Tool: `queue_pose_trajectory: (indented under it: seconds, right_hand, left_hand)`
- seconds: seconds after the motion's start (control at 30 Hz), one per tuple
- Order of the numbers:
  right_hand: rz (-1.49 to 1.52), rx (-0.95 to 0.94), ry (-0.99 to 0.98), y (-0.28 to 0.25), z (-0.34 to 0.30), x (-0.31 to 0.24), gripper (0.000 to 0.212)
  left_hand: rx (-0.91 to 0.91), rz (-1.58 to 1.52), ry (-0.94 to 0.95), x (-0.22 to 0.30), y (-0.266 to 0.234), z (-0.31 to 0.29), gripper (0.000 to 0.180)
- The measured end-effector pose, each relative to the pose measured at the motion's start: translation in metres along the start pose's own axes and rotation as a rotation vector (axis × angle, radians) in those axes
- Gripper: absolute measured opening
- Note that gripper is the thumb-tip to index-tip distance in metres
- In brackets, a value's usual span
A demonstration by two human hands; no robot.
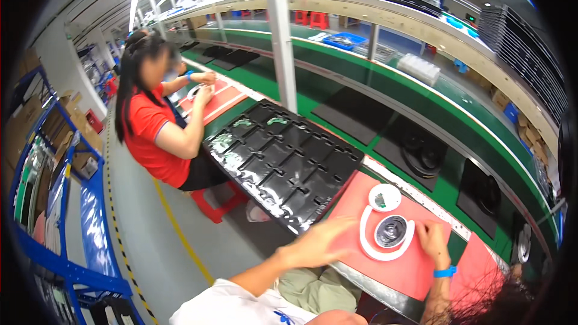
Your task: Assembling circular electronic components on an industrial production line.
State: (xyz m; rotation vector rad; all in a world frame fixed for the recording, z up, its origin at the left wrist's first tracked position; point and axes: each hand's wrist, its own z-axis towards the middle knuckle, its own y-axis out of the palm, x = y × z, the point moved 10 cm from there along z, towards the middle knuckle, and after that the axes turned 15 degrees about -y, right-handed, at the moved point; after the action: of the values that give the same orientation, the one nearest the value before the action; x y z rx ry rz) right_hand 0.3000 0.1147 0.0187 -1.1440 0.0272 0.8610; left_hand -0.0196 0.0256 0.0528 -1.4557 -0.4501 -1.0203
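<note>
A white, hook-shaped curved part (365,242) lies on the pink mat, its band bending around a round dark grey disc with a white rim (391,232). At its upper end sits a small white round dish (394,195) with green bits inside. My left hand (325,239), slightly blurred, reaches over the mat's left edge with fingers stretched out, apart from the white part. My right hand (431,242), with a blue band at the wrist, is beside the part's right end. Its fingers are curled together; whatever is between them is hidden.
A large black moulded tray (283,165) stands beyond the pink mat (415,277). Behind runs a green conveyor (337,84) with black pads (355,114). A co-worker in a red shirt (159,138) sits at the left, handling a white part. Blue shelving (66,253) stands far left.
</note>
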Motion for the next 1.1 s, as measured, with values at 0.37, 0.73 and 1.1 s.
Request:
queue_pose_trajectory:
  seconds: [0.37, 0.73, 1.1]
  right_hand:
    - [-0.279, 0.282, -0.071, -0.009, -0.021, -0.032, 0.022]
    - [0.134, -0.095, 0.172, 0.003, -0.013, -0.049, 0.051]
    - [0.095, -0.051, 0.134, -0.003, -0.020, -0.043, 0.060]
  left_hand:
    - [0.379, 0.818, -0.590, -0.195, -0.297, -0.005, 0.039]
    - [0.750, 0.343, -0.089, -0.053, -0.248, -0.006, 0.016]
    - [0.249, -0.376, 0.168, 0.031, 0.033, 0.117, 0.019]
